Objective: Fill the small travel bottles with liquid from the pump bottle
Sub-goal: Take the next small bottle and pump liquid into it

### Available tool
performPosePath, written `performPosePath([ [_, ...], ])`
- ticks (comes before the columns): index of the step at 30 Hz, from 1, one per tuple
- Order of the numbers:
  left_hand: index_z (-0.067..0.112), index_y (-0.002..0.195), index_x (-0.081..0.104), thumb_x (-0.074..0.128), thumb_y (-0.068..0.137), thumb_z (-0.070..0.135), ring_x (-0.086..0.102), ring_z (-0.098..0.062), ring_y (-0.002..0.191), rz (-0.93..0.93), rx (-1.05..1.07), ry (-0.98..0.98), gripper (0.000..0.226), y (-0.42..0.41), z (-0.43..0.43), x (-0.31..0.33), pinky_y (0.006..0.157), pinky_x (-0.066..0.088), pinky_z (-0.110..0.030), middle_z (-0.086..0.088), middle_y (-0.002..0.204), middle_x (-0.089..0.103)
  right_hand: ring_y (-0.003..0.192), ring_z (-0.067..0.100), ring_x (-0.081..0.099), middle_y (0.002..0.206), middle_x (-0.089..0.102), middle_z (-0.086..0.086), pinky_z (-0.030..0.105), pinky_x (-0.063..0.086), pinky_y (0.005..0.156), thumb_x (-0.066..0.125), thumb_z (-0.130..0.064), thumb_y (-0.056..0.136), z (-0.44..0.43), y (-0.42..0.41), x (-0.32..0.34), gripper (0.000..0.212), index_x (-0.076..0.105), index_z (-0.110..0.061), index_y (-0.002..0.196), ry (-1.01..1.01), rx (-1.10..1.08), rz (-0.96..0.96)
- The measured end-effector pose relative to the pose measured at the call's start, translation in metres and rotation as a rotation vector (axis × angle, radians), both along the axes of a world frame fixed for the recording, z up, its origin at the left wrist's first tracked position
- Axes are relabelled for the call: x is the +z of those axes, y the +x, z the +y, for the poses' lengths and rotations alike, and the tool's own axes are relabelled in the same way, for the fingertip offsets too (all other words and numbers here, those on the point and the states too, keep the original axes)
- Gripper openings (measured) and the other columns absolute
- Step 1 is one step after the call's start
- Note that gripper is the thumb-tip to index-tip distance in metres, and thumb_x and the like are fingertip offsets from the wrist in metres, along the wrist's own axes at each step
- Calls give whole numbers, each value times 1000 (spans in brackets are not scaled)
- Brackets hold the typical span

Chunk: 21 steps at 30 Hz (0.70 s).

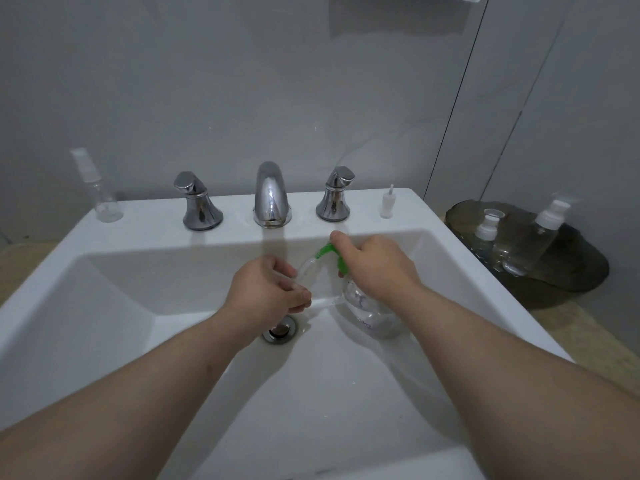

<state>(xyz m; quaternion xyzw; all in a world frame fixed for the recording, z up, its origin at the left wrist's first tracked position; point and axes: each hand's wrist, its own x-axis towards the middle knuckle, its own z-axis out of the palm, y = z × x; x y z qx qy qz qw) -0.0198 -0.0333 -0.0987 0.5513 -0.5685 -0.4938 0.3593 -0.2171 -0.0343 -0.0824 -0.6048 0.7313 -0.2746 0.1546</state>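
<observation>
A clear pump bottle (372, 311) with a green pump head (327, 251) stands inside the white sink (138, 289). My right hand (375, 266) grips its neck, thumb on top of the green pump. My left hand (268, 289) holds a small clear travel bottle (306, 268) tilted, its mouth right under the green nozzle. Its white spray top (387, 204) stands on the sink ledge at the right. Another clear spray bottle (102, 195) stands capped on the ledge at the far left.
A chrome faucet (271, 195) with two handles (197, 202) (335, 197) lines the back ledge. The drain (280, 330) sits below my left hand. A dark tray (571, 271) on the counter at the right holds two capped travel bottles (485, 233) (533, 240).
</observation>
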Motion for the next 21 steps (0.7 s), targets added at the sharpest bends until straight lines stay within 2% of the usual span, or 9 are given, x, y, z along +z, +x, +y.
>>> performPosePath([
  [4, 1, 98, 59, 82, 80, -3, 77, -32, 75, 2, -6, 8, 30, 0, 0, -1, 86, 59, -60, -8, 70, 76, 78, 22, 66, 79, 74, -2, 34, 52, 78, 32, -74, 87, 0, 0, 0, 75, 77, -16, 75, 0, -6, 12],
  [10, 0, 97, 60, 83, 78, -4, 77, -33, 73, -23, -9, -8, 30, 0, -1, -1, 82, 59, -63, -6, 63, 73, 75, 23, 63, 74, 71, 0, 33, 49, 69, 36, -64, 84, 0, 2, 3, 63, 74, -15, 71, 14, -9, 11],
  [12, -1, 97, 60, 83, 78, -5, 77, -32, 72, -25, -10, -11, 30, 0, 0, 0, 81, 60, -60, -5, 61, 71, 76, 23, 64, 76, 71, 0, 33, 50, 70, 33, -64, 79, 0, 3, 4, 64, 75, -16, 71, 13, -7, 12],
  [15, -2, 98, 60, 82, 78, -6, 77, -31, 71, -20, -7, -5, 30, -1, 1, 1, 81, 60, -59, -10, 67, 74, 78, 25, 64, 79, 72, 1, 34, 52, 74, 31, -67, 75, 0, 2, 4, 67, 74, -16, 72, 11, -17, 16],
  [21, 0, 96, 60, 81, 80, -3, 77, -33, 72, -29, -14, -12, 27, -1, 1, 1, 83, 60, -60, -9, 68, 75, 82, 22, 65, 81, 72, -3, 37, 51, 80, 29, -82, 90, 2, 0, 6, 83, 74, -16, 70, 31, 33, 45],
])
